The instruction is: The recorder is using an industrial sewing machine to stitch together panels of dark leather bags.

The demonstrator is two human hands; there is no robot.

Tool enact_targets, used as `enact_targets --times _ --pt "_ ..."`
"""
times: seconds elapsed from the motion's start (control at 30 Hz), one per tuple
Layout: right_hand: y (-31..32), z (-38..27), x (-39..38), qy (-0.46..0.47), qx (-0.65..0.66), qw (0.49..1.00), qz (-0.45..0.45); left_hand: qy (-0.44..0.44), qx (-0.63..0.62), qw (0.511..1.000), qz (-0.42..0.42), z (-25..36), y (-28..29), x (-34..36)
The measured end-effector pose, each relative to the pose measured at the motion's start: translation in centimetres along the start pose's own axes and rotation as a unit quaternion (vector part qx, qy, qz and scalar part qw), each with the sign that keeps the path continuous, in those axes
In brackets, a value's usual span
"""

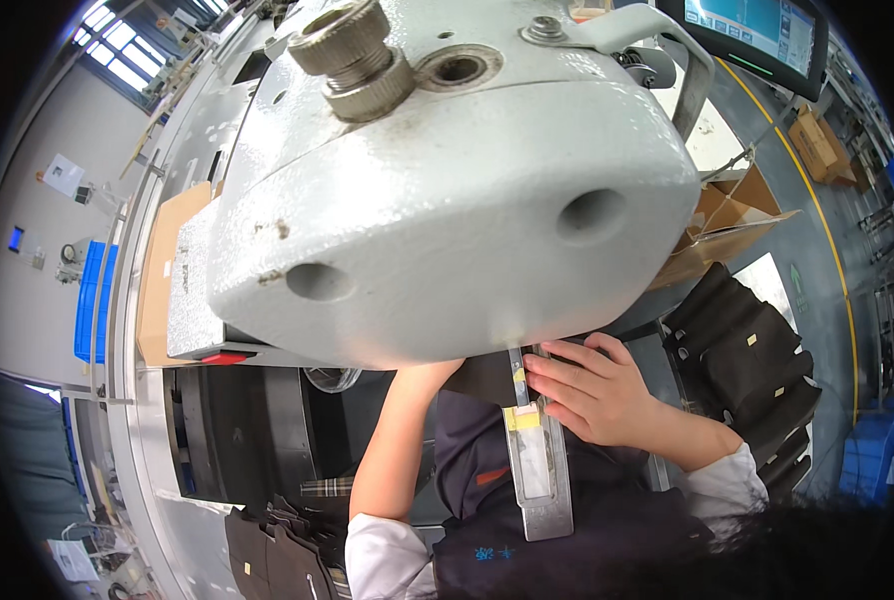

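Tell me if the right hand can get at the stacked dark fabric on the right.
Probably yes: the dark fabric lies out to the side of the right hand, and nothing large shows between them.

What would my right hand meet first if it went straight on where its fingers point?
Your right hand would probably meet the narrow metal bar just to its left, though depth is unclear.

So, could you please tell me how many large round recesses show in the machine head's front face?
2: the left recess, lower on the pale machine head, and the right recess, slightly higher.
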State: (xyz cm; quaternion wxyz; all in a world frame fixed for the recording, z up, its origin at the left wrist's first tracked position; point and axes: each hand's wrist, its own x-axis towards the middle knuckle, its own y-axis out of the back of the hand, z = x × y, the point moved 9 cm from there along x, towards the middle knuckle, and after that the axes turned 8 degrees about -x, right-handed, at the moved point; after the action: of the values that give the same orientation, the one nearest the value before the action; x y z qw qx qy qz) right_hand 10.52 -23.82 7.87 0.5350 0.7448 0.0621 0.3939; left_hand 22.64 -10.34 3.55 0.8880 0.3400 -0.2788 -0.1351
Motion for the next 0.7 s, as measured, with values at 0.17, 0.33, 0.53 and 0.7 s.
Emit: enact_targets --times 0.17,0.33,0.53,0.7 --pt "0.1 -0.1 -0.2 -0.007 0.006 1.0 -0.006 0.011 -0.007 1.0 -0.004 -0.3 -0.1 -0.3" --pt "-0.4 0.1 -0.7 -0.021 0.021 1.0 -0.002 0.035 -0.025 0.999 -0.008 0.1 0.0 -0.2" --pt "0.1 0.0 -0.7 -0.025 0.035 0.999 0.01 0.032 0.0 0.999 -0.01 0.6 0.4 -0.6" --pt "0.5 0.6 -0.4 -0.035 0.063 0.997 0.031 0.01 -0.009 1.0 0.001 0.3 -0.5 -0.5"
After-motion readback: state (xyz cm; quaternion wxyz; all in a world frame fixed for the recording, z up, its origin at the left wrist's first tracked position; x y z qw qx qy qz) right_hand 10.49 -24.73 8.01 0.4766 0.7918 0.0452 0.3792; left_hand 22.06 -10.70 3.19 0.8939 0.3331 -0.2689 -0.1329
